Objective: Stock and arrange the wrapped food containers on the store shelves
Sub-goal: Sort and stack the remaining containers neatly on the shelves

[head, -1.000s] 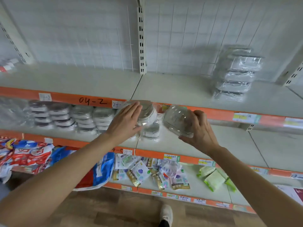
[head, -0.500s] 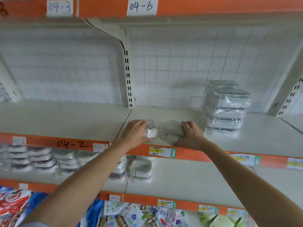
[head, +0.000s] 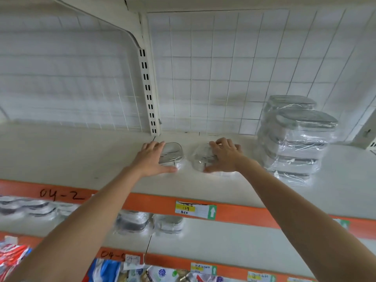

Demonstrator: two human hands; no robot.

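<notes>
Two small plastic-wrapped food containers lie side by side on the white upper shelf (head: 81,159). My left hand (head: 151,159) rests over the left container (head: 173,154), fingers spread across its top and thumb at its front. My right hand (head: 224,157) covers the right container (head: 200,159) in the same way. Both containers sit flat on the shelf near the upright post (head: 148,94). A tall stack of larger wrapped containers (head: 295,139) stands to the right of my right hand.
The shelf below holds rows of wrapped containers (head: 132,222) behind an orange price rail (head: 234,212). Colourful snack packets (head: 12,255) fill the lowest shelf. A wire-grid back wall (head: 213,78) closes the shelf behind.
Both hands have lifted the two containers from the lower shelf level and pushed them deeper onto the upper shelf, where they now lie flat. The camera view has tilted upward.
</notes>
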